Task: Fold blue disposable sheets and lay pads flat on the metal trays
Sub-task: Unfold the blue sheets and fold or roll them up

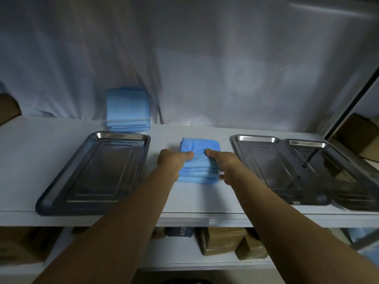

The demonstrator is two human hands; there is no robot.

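A stack of folded blue disposable sheets (200, 159) lies in the middle of the white shelf. My left hand (172, 159) grips the stack's left side, thumb on top. My right hand (224, 161) grips its right side, thumb on the top sheet, fingers curled by the lower edge. A metal tray (61, 189) sits empty to the left. Two more metal trays lie to the right, the nearer tray (242, 146) partly overlapped by the far right tray (336, 152). A second stack of blue sheets (127, 108) rests at the back behind the left tray.
A white cloth (205, 58) hangs behind the shelf. Cardboard boxes (223, 240) stand on the lower shelf, with more boxes (361, 132) at the far right. The shelf's front edge (205, 218) runs across below my forearms.
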